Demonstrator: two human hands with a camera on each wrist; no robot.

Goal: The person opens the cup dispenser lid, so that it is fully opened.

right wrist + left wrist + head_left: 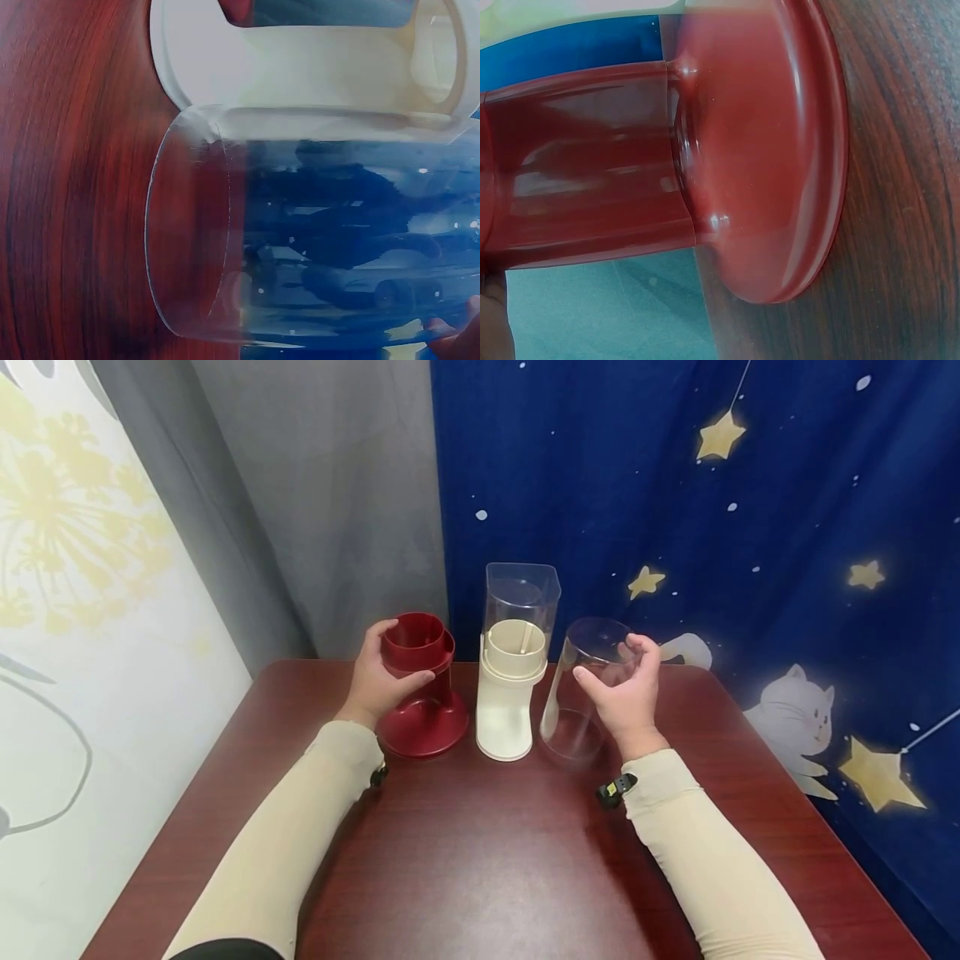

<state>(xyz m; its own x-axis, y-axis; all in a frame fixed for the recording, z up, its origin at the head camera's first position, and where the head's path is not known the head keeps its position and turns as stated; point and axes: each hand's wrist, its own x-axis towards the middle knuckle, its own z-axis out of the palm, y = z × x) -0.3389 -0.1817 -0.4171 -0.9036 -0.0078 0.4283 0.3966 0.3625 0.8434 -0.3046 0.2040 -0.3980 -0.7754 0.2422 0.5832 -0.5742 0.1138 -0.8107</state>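
Note:
At the back left of the table, a red plastic stand point(429, 729) rises from a round base to a cup-like ring. My left hand point(380, 681) grips it around the upper ring, thumb in front. In the left wrist view its column point(592, 165) and wide base point(757, 165) fill most of the picture. My right hand point(628, 697) holds a clear cylinder point(573, 718) near its top, thumb and fingers spread around the wall. Between the hands stands a cream stand point(504, 718) of like shape. Whether the cylinder's lower end point(150, 225) touches the table is hard to tell.
Behind the cream stand's ring rises a clear squarish container point(522, 578). The dark red wooden table point(480, 860) ends just behind these things. Past it hang a grey curtain point(352, 510) and a blue star-patterned curtain point(600, 485). A pale wall point(97, 710) borders the left side.

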